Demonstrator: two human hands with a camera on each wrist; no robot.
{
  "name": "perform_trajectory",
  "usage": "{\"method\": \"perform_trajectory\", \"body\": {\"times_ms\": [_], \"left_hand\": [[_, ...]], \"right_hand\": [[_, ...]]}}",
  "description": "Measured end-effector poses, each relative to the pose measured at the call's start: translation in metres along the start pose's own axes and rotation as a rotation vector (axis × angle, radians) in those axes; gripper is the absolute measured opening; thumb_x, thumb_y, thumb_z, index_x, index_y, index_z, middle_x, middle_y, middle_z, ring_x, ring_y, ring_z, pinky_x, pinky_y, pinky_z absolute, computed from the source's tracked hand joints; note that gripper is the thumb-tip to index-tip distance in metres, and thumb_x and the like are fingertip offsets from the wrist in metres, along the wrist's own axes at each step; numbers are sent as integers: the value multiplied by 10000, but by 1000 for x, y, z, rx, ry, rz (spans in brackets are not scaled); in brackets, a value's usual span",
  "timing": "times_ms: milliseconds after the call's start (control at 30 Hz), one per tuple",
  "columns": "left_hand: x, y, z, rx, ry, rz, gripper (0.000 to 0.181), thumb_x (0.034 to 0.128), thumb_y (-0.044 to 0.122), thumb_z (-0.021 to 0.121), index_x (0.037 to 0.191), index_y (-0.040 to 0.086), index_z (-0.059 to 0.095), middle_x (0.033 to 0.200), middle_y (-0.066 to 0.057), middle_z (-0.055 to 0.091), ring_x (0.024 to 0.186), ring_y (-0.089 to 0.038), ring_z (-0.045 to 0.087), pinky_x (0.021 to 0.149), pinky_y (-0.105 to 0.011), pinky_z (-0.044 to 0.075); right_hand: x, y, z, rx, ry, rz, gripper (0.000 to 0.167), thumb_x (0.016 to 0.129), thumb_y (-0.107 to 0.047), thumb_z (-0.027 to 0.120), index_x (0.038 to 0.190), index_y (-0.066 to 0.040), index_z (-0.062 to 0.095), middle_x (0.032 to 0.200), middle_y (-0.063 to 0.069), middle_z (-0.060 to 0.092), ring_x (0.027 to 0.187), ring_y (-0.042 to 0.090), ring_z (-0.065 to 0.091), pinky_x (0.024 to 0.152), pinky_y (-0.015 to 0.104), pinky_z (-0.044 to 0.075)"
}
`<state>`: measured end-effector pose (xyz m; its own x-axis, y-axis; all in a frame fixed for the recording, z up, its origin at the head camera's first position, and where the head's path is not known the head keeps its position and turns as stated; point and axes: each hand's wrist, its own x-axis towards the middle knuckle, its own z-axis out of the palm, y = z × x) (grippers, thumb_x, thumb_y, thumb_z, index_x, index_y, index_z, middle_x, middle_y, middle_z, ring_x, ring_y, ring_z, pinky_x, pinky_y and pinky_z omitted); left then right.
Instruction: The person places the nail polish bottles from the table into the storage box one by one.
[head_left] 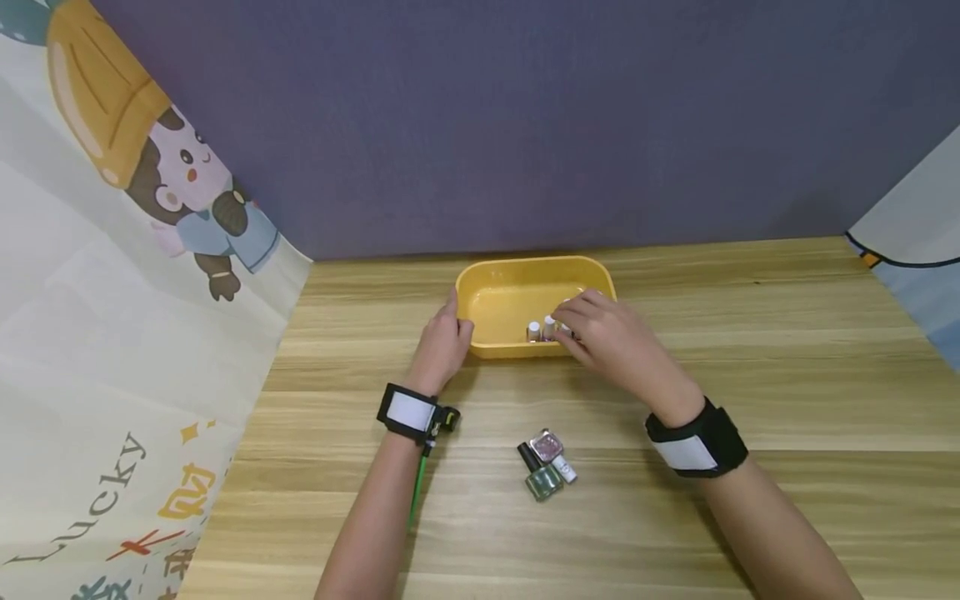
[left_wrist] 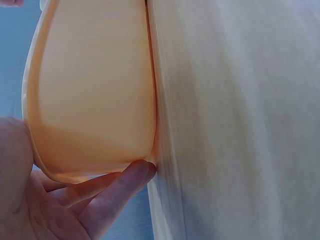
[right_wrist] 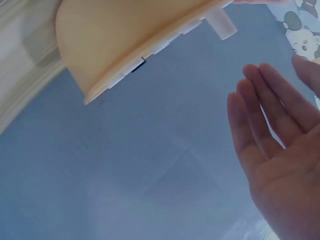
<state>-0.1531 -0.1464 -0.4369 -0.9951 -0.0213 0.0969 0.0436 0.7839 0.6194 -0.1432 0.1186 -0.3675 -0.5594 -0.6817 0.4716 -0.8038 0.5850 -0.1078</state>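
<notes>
A yellow plastic basin point(head_left: 498, 304) stands on the table near the back panel. My left hand point(head_left: 442, 346) grips its left end, with the thumb at the rim and the fingers against the outer wall point(left_wrist: 95, 90). Small white-capped bottles point(head_left: 534, 332) stand in a row inside along the front wall, partly hidden by my right hand point(head_left: 618, 346). That hand hovers over the front right of the basin. In the right wrist view its fingers point(right_wrist: 280, 107) are straight and hold nothing, and one white cap point(right_wrist: 221, 24) juts above the rim.
Nearer me on the wooden table point(head_left: 300, 517) lie a green nail polish bottle point(head_left: 543, 482) with a black cap and a pink glitter nail polish bottle point(head_left: 547, 445) with a white cap. A dark panel point(head_left: 525, 125) rises behind; a printed curtain point(head_left: 112, 333) hangs at left.
</notes>
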Motion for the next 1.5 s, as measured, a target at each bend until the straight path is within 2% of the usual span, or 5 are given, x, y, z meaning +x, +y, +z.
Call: {"method": "perform_trajectory", "body": {"times_ms": [433,700,900,1133,1500], "left_hand": [[-1,-1,0,7,1,7,630,1007,170,424,1562,-13,191,1510,-202,440,619,-195,458,586,-314,446],[0,0,-1,12,0,6,622,1008,173,434,1553,-36,221,1505,-195,447,622,-187,447,595,-312,435],[0,0,-1,18,-6,2,628,1009,181,429,1557,-31,208,1517,-195,433,623,-190,453,597,-307,440],[1,0,-2,15,0,1,633,1008,177,431,1563,-16,194,1489,-199,463,613,-185,448,587,-310,437],[0,1,-2,18,-14,-5,639,1009,196,412,1568,-6,178,1474,-188,475,625,-186,450,595,-308,435]], "right_hand": [[-9,-13,1,29,-151,-55,284,866,-129,755,1090,38,706,1071,170,710,1020,322,662,887,426,558],[-12,-19,0,44,-212,-80,117,856,-116,762,890,-34,686,878,65,666,841,203,645,738,351,565],[-13,-25,3,53,-306,-87,100,868,-126,746,900,-59,680,864,29,664,829,169,635,725,330,550],[-12,-31,2,179,-437,-64,260,894,-202,725,1090,-32,709,984,74,718,875,167,665,772,340,569],[-16,-35,8,242,-596,-40,314,859,-348,756,1010,-74,731,945,29,718,793,102,635,711,299,555]]}}
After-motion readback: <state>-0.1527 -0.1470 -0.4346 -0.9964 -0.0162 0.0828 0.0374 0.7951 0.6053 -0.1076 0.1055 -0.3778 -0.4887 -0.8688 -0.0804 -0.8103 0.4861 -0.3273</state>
